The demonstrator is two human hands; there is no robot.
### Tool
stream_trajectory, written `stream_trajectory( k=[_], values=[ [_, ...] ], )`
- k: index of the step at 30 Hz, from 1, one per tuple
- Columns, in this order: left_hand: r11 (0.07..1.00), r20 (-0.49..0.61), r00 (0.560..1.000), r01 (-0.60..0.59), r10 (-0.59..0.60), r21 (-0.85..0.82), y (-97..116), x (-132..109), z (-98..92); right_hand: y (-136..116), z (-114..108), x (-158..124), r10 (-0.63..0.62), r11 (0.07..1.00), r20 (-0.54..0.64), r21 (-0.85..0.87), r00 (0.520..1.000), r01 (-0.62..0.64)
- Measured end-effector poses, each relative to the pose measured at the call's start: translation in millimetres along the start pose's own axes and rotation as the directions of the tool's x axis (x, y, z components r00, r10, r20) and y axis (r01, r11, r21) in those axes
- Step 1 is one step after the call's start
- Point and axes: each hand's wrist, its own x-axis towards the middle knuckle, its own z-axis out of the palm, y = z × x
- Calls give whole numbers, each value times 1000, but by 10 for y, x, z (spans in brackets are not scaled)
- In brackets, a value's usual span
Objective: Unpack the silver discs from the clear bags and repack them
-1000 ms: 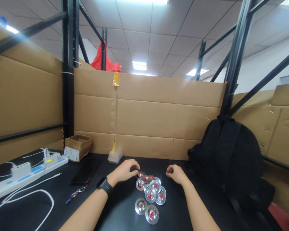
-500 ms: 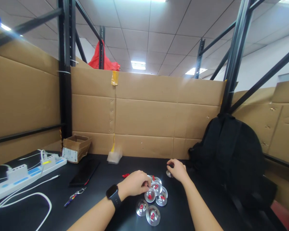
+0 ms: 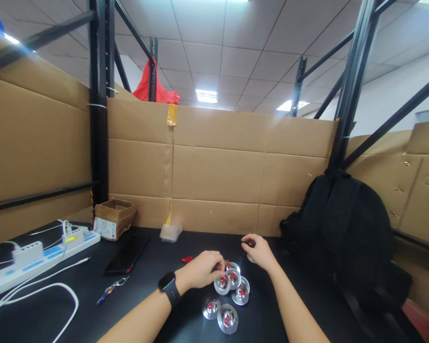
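Note:
Several small shiny metal discs with red centres (image 3: 228, 295) lie clustered on the black table (image 3: 75, 324). My left hand (image 3: 202, 270), a black watch on its wrist, is curled over the top of the cluster with fingertips pinching a disc (image 3: 222, 284). My right hand (image 3: 258, 249) hovers just behind the cluster, fingers bent in a loose pinch over a small metal piece (image 3: 250, 258) that is mostly hidden. A small red bit (image 3: 187, 259) lies left of the left hand.
A black backpack (image 3: 343, 228) stands at the right. A black phone (image 3: 127, 254), a pen (image 3: 110, 289), a white power strip (image 3: 39, 252) with white cables, a small cardboard box (image 3: 115, 217) and a clear bag (image 3: 170, 232) lie at left and back. Cardboard walls surround the table.
My left hand came forward from the back of the cluster and closed on a disc near its middle. The right hand shifted slightly up and back. The red bit is now uncovered.

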Motion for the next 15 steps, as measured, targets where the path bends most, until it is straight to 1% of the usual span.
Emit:
stream_trajectory(
  k=[2, 4, 5, 6, 7, 8, 9, 10, 11, 13, 15],
  values=[
    [996, 29, 999, 28, -26, -87, 27, -11, -90, -48, -9, 0, -41, 998, -45, 42, 998, 43],
    [987, 17, 998, 55, -53, -154, 59, -13, -172, -142, -16, -16, -73, 991, -69, 110, 995, 80],
    [982, -15, 998, 62, -66, -177, 73, -8, -205, -207, -15, -34, -80, 981, -49, 174, 996, 88],
    [978, -66, 995, 65, -79, -198, 85, 0, -231, -282, -9, -58, -84, 963, -2, 258, 996, 82],
    [973, -128, 987, 64, -94, -222, 93, 11, -248, -364, 4, -89, -91, 930, 83, 363, 992, 55],
    [967, -193, 975, 61, -111, -249, 94, 23, -257, -448, 23, -125, -108, 879, 178, 477, 978, 10],
    [959, -252, 959, 56, -129, -277, 90, 36, -259, -531, 48, -164, -135, 819, 279, 571, 951, -51],
    [951, -302, 942, 51, -147, -305, 81, 48, -255, -609, 77, -204, -160, 760, 351, 641, 923, -112],
    [944, -339, 927, 46, -162, -327, 67, 59, -247, -678, 107, -242, -173, 703, 394, 691, 903, -168],
    [937, -386, 904, 42, -183, -346, 32, 74, -227, -786, 155, -305, -174, 600, 427, 760, 887, -248],
    [938, -418, 889, 38, -189, -344, 0, 80, -207, -854, 174, -345, -164, 505, 422, 812, 892, -292]
  ],
)
